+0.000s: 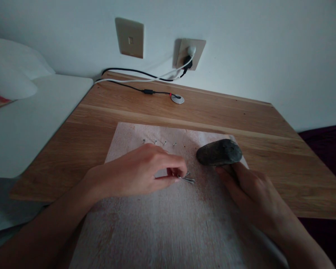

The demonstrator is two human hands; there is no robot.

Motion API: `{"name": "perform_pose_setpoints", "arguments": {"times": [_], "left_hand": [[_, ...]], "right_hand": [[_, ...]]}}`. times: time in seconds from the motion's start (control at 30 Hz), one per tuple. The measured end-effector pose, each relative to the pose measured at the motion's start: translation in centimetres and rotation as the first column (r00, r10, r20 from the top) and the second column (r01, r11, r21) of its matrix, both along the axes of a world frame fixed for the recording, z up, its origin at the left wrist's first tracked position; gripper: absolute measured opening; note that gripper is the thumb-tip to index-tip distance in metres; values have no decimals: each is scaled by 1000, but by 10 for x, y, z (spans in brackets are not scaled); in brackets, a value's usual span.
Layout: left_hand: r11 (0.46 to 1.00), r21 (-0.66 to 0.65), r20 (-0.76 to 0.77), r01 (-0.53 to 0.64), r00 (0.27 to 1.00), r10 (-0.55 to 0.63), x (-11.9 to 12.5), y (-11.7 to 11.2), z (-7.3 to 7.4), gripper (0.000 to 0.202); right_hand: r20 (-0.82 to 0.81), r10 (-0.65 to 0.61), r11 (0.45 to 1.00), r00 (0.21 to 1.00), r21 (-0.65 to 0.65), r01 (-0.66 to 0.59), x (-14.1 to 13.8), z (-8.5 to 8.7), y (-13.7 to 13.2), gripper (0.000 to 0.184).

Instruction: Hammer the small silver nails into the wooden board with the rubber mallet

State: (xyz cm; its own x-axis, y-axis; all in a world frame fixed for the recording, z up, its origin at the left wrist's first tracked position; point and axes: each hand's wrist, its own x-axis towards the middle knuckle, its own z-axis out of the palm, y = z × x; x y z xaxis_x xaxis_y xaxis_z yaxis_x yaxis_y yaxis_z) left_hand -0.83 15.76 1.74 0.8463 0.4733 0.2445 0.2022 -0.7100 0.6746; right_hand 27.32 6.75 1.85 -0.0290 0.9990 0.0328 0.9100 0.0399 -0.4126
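Observation:
My right hand [254,196] grips a mallet [220,152] with a black, worn, rounded head, held above the right part of a pale, scuffed board [156,231]. Over the middle of that board, my left hand [156,168] pinches thumb and forefinger at the end of a small bunch of silver nails [189,180]. How many of them the fingers hold is hidden. Beyond the left hand, several small nails [165,142] stand upright in a row in the board. To the right of that row, small dark holes [184,146] dot the surface.
The board rests on a wooden table [95,134] against a white wall. At the back, black and white cables [134,80] run to a wall socket [190,54] and a round grommet [177,99]. A white surface [50,112] adjoins on the left.

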Motion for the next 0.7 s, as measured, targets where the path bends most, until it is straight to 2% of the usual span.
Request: {"name": "perform_pose_setpoints", "arguments": {"times": [0.2,0.3,0.7], "left_hand": [[997,4,7,74,997,-74,9,1,-9,12],[996,-33,-7,77,997,-77,12,0,-13,12],[993,-102,-12,58,998,-60,13,-4,-13,13]], "right_hand": [[-2,-9,1000,1000,17,9,2,-1,0,25],[-5,-5,1000,1000,6,5,2,-2,0,24],[-1,0,1000,1000,-11,0,1,-1,2,23]]}}
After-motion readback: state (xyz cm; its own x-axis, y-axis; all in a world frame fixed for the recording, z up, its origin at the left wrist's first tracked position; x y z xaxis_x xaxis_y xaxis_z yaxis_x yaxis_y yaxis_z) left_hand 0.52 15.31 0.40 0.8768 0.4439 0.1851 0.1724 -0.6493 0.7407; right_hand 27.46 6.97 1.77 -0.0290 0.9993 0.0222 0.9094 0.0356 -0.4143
